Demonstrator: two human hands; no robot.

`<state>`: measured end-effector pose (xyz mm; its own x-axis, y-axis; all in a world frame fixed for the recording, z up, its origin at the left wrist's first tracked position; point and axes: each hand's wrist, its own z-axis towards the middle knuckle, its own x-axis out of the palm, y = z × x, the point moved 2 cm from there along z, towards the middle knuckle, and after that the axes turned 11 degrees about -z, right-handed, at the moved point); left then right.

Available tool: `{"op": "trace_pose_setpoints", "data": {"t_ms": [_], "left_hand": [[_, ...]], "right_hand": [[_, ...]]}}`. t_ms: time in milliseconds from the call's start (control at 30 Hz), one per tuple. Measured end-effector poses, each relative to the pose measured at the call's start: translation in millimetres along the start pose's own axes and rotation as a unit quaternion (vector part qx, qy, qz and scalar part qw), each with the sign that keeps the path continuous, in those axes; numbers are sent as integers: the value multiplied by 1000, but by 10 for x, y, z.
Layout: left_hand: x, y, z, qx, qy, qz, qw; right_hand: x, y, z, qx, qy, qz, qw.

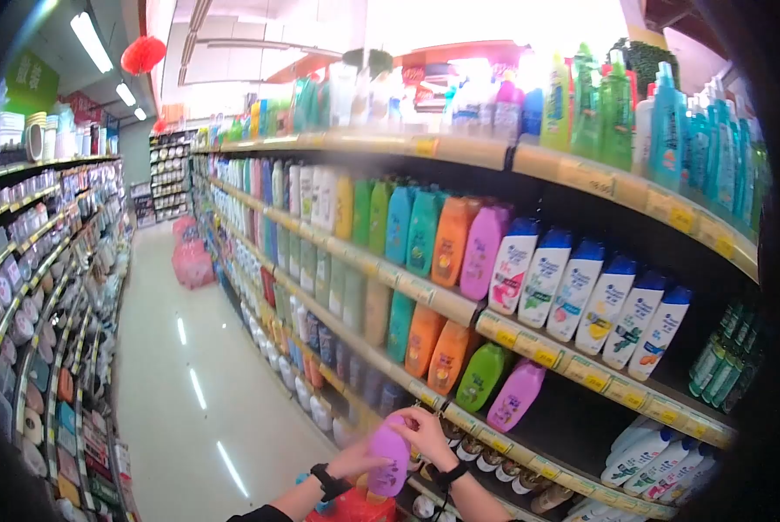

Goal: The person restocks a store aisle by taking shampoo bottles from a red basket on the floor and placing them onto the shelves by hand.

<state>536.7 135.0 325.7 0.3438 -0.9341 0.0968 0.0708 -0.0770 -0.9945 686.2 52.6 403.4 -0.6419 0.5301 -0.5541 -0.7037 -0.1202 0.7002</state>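
A purple shampoo bottle point(389, 459) is held upright in front of the shelf. My left hand point(361, 458) is closed around its side, the thumb across its front. At the top end of the bottle, the fingers of my right hand point(426, 432) are pinched together on the cap, which they mostly hide. Both wrists wear black bands. Below the bottle is something red point(355, 506), partly covered by my arms. On the lower shelf nearby, a similar purple bottle point(516, 396) leans beside a green bottle point(484, 378) and orange bottles point(448, 358).
White bottles with blue caps point(574, 288) line the middle shelf to the right. Spray bottles point(666, 126) stand on the top shelf. A shiny aisle floor point(168, 348) runs along the left, with pink-red bundles point(193, 264) farther down. Another stocked shelf point(46, 287) borders the far left.
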Motion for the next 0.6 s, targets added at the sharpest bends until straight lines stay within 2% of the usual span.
{"op": "trace_pose_setpoints", "data": {"t_ms": [33,100,167,200,267,333,433,500,567,600], "left_hand": [[43,7,82,6,7,6,1000],[154,45,211,-7,5,100,995],[310,33,300,-6,-2,124,992],[409,-18,333,5,-16,96,995],[679,-265,364,28,-24,13,999],[781,-220,540,41,-18,9,999],[1004,-336,691,69,17,-21,997],[1140,-381,797,60,28,6,998],[1308,-473,851,34,45,-16,998],[1395,-509,859,13,54,-36,998]], "right_hand": [[-60,-28,-27,-4,-27,2,1000],[-198,-82,-147,10,-19,-17,1000],[-324,-137,-295,-32,-69,-78,994],[-449,-94,-367,-12,-35,-112,993],[-571,-178,-503,10,-45,-91,995],[-687,-284,-639,44,-19,-41,998],[-851,-405,-838,37,-50,-22,998],[-1023,-374,-941,61,-40,-21,997],[-1183,-271,-1039,25,-44,-32,998],[-1239,-329,-1112,54,-36,-59,996]]}}
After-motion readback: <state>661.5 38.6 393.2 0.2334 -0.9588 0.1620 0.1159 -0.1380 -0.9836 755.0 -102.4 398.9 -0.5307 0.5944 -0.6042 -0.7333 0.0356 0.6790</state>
